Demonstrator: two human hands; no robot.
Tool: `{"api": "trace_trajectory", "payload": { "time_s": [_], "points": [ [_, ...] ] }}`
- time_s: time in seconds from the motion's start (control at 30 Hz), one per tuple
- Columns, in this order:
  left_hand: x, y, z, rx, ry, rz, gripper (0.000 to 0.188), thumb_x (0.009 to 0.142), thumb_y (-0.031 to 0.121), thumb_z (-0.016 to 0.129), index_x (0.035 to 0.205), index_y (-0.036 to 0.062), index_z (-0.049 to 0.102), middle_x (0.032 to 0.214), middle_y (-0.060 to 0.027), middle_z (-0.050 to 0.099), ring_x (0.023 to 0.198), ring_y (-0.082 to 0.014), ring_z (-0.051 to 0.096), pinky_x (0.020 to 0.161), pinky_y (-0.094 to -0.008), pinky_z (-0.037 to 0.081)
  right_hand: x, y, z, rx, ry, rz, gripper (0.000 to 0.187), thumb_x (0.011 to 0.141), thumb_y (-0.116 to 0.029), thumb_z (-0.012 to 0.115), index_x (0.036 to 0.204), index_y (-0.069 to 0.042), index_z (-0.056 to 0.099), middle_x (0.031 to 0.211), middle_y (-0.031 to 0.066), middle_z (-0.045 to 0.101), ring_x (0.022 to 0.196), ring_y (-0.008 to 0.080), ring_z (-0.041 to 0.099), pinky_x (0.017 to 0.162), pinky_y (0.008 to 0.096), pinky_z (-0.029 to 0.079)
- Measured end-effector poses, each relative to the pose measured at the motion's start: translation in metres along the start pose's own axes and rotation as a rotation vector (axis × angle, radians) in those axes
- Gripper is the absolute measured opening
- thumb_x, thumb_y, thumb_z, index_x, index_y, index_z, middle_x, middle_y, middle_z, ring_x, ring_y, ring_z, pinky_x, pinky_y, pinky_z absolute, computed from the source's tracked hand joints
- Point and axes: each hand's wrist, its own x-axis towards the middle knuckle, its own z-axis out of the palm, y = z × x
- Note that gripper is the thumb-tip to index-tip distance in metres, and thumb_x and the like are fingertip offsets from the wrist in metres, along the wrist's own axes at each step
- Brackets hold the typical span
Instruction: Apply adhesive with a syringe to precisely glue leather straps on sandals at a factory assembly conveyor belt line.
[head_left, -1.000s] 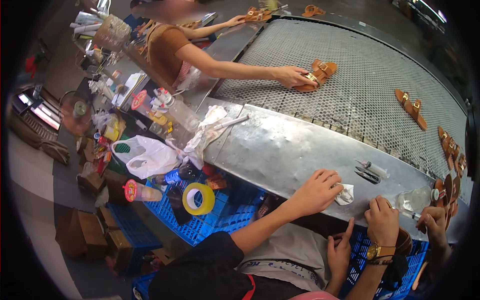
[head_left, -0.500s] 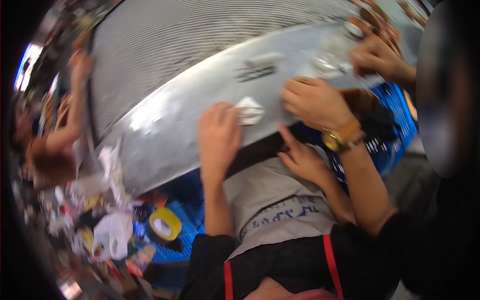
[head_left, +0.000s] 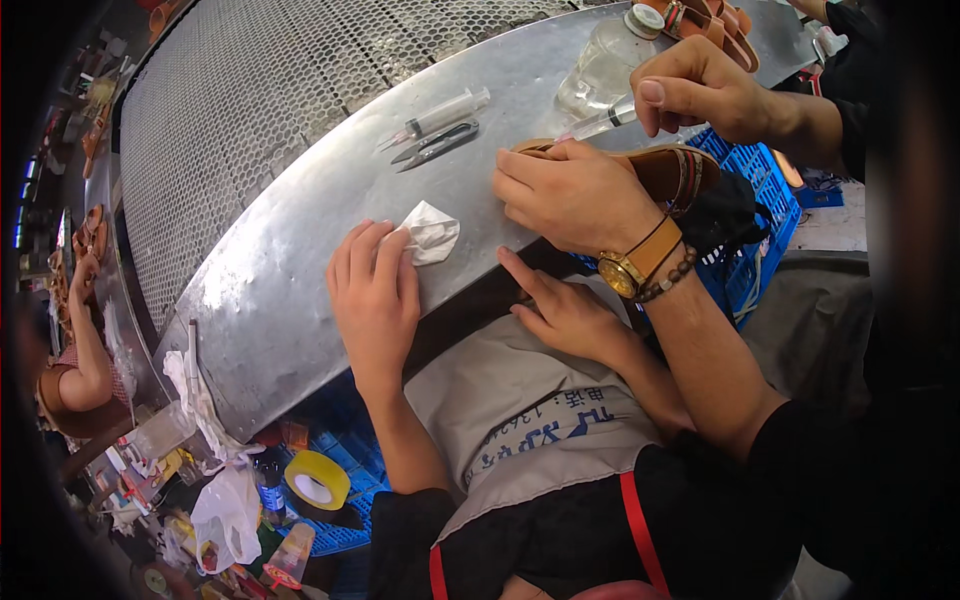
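Observation:
My left hand [head_left: 375, 285] rests on the metal table [head_left: 290, 260], its bent fingers closed on the edge of a folded white tissue [head_left: 434, 235]. By the table's near edge my right hand [head_left: 572, 315] has its index finger stretched out and thumb apart, holding nothing. Just above it a co-worker's hand with a watch [head_left: 622, 274] grips a brown sandal [head_left: 655, 170]. That person's other hand [head_left: 715, 95] points a clear syringe [head_left: 606, 120] at the sandal. Past my left hand lie another syringe [head_left: 445, 112] and dark snips [head_left: 436, 146].
A glass jar of clear liquid [head_left: 605, 65] stands near more sandals [head_left: 710, 25]. Beyond the table's far rim runs a perforated metal surface [head_left: 260, 110]. Blue crates [head_left: 755, 190] sit below; yellow tape [head_left: 318, 480] lies at lower left. Another worker's arm [head_left: 90, 330] is far left.
The view has shifted and sharpened. The co-worker's syringe hand has come down toward the sandal. My left hand stays at the tissue, and my right hand keeps its pointing shape.

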Motion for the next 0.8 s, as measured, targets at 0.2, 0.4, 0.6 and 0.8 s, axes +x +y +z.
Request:
{"api": "trace_trajectory", "payload": {
  "time_s": [0.2,0.4,0.6,0.8],
  "points": [
    [0.0019,0.001,-0.0001,0.001,0.001,0.005,0.025,0.092,0.005,0.07,0.117,0.0063,0.071,0.125,-0.0095,0.067,0.127,-0.0335,0.061,0.107,-0.0479,0.046,0.0009,0.0001,-0.0028,-0.005,-0.005,-0.007,0.093,0.097,-0.009,0.07,0.172,-0.017,0.015,0.102,0.0153,0.069,0.084,0.0314,0.071,0.074,0.0433,0.059],
    [0.0024,0.0016,-0.0004,0.002,-0.004,0.001,0.025,0.093,0.005,0.07,0.117,0.0065,0.071,0.125,-0.0096,0.067,0.127,-0.0338,0.061,0.107,-0.0479,0.046,-0.0003,0.0021,-0.0055,-0.013,-0.006,0.002,0.092,0.097,-0.01,0.07,0.171,-0.017,0.015,0.103,0.0156,0.069,0.085,0.0321,0.071,0.075,0.0438,0.059],
    [0.0039,0.0023,0.0007,0.002,-0.003,0.003,0.024,0.093,0.005,0.069,0.117,0.0064,0.071,0.125,-0.0099,0.067,0.127,-0.0341,0.061,0.107,-0.0479,0.045,-0.0062,0.0008,-0.0036,-0.025,0.005,0.016,0.091,0.097,-0.011,0.069,0.171,-0.017,0.016,0.105,0.0159,0.069,0.086,0.0328,0.072,0.075,0.0444,0.059],
    [0.0037,0.0039,-0.001,0.002,-0.009,0.003,0.024,0.093,0.004,0.069,0.117,0.0063,0.071,0.125,-0.01,0.067,0.128,-0.0345,0.061,0.108,-0.0481,0.045,-0.0088,0.0037,-0.0044,-0.038,0.01,0.02,0.09,0.097,-0.012,0.069,0.171,-0.017,0.017,0.106,0.0162,0.069,0.087,0.0334,0.072,0.075,0.0449,0.06]
  ]
}}
